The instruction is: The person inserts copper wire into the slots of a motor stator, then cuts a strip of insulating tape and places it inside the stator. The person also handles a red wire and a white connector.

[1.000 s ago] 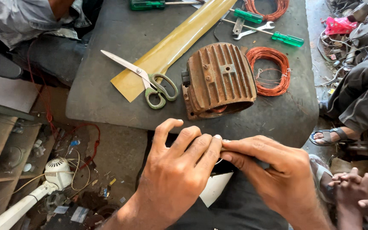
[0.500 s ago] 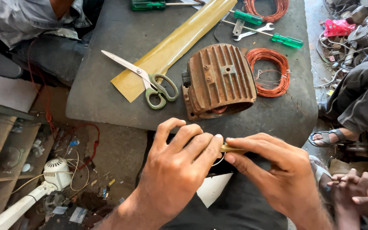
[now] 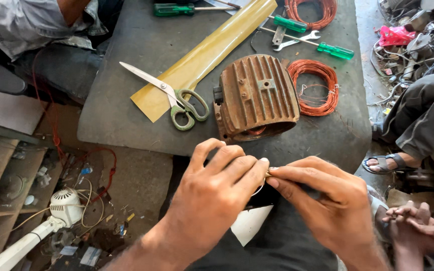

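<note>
Pinching a small yellowish strip (image 3: 268, 173) between fingertips, left hand (image 3: 212, 200) and right hand (image 3: 327, 200) meet.
Both close on it just before the rusty ribbed metal motor housing (image 3: 257, 98) and green-handled scissors (image 3: 177, 100).

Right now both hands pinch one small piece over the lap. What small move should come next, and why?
Probably a short, steady pull or fold of the small yellowish strip with the right hand while the left hand pinches it firm. The fingertips of both hands meet on it, the piece is mostly hidden, and the scissors lie apart on the table.
</note>
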